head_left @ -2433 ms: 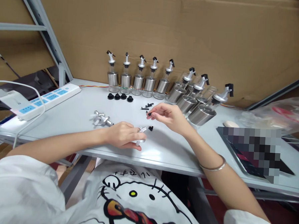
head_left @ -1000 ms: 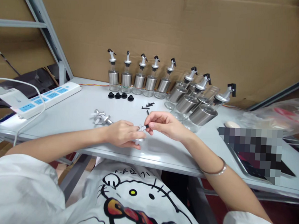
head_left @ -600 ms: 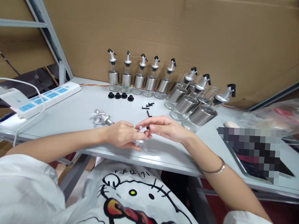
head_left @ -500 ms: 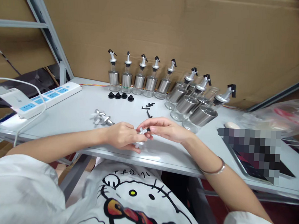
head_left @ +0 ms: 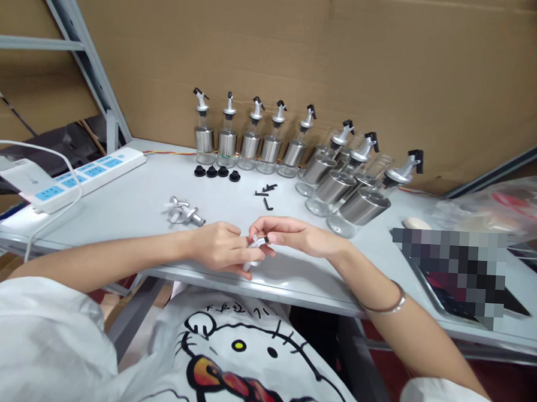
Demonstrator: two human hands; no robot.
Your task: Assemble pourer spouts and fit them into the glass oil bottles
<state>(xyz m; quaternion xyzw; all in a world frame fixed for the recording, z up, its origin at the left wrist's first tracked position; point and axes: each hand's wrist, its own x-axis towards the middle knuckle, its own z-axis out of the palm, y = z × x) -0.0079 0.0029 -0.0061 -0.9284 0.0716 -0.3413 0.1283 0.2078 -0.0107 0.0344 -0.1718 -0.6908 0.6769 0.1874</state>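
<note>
My left hand (head_left: 218,246) is closed around a silver pourer spout (head_left: 253,257) above the front part of the table; the fingers hide much of it. At the spout's tip, my right hand (head_left: 303,236) pinches a small black flap (head_left: 261,241) between thumb and fingers. Loose silver pourer spouts (head_left: 184,212) lie just beyond my left hand. Farther back are several black flaps (head_left: 268,205) and several round black stoppers (head_left: 224,171). Glass bottles with steel sleeves (head_left: 271,149) stand in a curved row behind them, many fitted with silver pourers and black flaps.
A white power strip (head_left: 131,156) with a plugged-in cable lies on the left of the table (head_left: 161,177). On the right are a pale rounded object (head_left: 417,224), a partly blurred-out flat dark device (head_left: 439,294) and a clear plastic bag (head_left: 497,204). Cardboard (head_left: 276,51) stands behind.
Both hands have shifted slightly downward together with the spout. My right fingers have changed their position a little around the black flap. Everything on the table stays in place.
</note>
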